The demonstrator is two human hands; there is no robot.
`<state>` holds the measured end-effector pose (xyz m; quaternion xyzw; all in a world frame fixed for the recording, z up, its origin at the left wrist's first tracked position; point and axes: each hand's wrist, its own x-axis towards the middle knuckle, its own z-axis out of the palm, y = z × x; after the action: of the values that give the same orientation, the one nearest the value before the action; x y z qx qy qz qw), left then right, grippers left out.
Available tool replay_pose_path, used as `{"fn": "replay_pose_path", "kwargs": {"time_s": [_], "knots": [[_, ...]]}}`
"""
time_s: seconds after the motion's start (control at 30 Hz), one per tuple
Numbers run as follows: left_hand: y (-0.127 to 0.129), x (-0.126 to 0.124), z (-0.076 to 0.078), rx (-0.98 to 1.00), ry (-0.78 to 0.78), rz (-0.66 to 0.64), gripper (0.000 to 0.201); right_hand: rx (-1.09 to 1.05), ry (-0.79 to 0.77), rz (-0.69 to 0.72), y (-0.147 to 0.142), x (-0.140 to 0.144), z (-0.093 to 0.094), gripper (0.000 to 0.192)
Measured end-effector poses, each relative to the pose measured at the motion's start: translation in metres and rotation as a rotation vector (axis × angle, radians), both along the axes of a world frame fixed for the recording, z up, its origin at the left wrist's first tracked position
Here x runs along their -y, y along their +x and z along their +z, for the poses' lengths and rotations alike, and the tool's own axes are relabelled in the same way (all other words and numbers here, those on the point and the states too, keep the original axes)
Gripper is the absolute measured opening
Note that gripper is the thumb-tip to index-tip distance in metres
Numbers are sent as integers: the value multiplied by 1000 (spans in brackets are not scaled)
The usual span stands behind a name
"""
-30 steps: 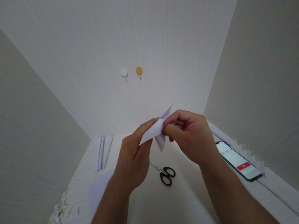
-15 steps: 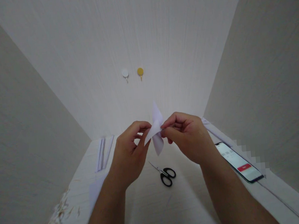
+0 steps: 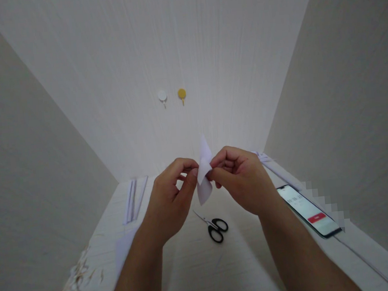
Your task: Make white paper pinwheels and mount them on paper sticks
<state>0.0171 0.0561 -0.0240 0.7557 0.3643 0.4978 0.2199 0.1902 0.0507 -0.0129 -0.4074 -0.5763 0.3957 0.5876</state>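
Observation:
A small folded piece of white paper (image 3: 203, 174) stands almost upright in the air above the white table (image 3: 198, 272). My left hand (image 3: 170, 202) pinches its left edge between thumb and forefinger. My right hand (image 3: 241, 180) pinches its right edge, fingers curled. The two hands meet at the paper's middle. One pointed tip sticks up above my fingers and a rounded flap hangs below them.
Black-handled scissors (image 3: 215, 227) lie on the table under my hands. A lit phone (image 3: 308, 210) rests at the right edge. Folded paper strips (image 3: 134, 198) and a flat sheet (image 3: 123, 249) lie at left, paper scraps (image 3: 74, 276) near the front left. Two wall hooks (image 3: 172, 96) sit ahead.
The paper has turned from lying slanted across my fingers to standing nearly upright. My left thumb and forefinger have closed in on its edge. Both hands stayed in place.

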Motion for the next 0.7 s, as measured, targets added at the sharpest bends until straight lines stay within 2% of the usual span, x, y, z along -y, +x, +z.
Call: {"fn": "replay_pose_path", "kwargs": {"time_s": [0.17, 0.33, 0.5, 0.7], "knots": [[-2, -3, 0, -39, 27, -26, 13, 15, -4, -7, 1, -1, 1, 7], [-4, -3, 0, -125, 42, 18, 15, 28, -20, -21, 1, -4, 1, 5], [-5, -3, -2, -218, 133, 72, 14, 30, -14, -27, 2, -5, -1, 6], [-7, -6, -4, -290, 202, 72, 16, 6, -10, -13, 1, -6, -3, 8]]}}
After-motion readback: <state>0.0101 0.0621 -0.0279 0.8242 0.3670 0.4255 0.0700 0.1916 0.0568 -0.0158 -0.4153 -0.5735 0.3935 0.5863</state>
